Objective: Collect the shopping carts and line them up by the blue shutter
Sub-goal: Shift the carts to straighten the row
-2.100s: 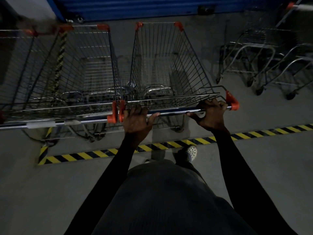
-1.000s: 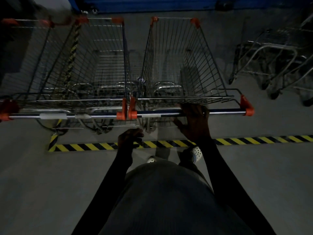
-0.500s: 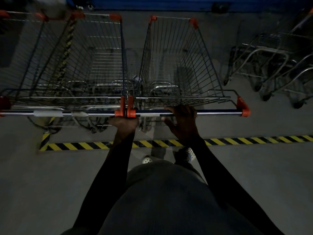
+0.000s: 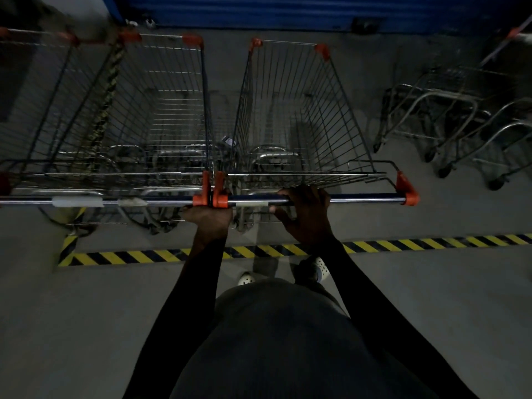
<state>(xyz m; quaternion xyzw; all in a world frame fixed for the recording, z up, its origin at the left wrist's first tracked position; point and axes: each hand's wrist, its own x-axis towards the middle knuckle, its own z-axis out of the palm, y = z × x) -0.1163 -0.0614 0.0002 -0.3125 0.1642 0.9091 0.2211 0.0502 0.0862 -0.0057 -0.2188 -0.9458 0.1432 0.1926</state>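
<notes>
Two wire shopping carts with orange corner caps stand side by side, noses toward the blue shutter (image 4: 273, 10). My right hand (image 4: 306, 211) grips the handle bar of the right cart (image 4: 293, 116) near its middle. My left hand (image 4: 208, 218) grips the spot where the orange end caps of the right cart's handle and the left cart (image 4: 161, 110) handle meet. A third cart (image 4: 31, 105) stands further left, partly cut off.
A yellow-black hazard stripe (image 4: 417, 243) crosses the concrete floor just behind the carts' rear wheels. Several nested metal trolley frames (image 4: 449, 131) stand at the right near the shutter. My feet in white clogs (image 4: 318, 269) are at the stripe.
My left hand left the handle, dropped, then took hold at the joined orange end caps. My right hand slid from the handle's right end to its middle. The right cart drew level with its neighbour.
</notes>
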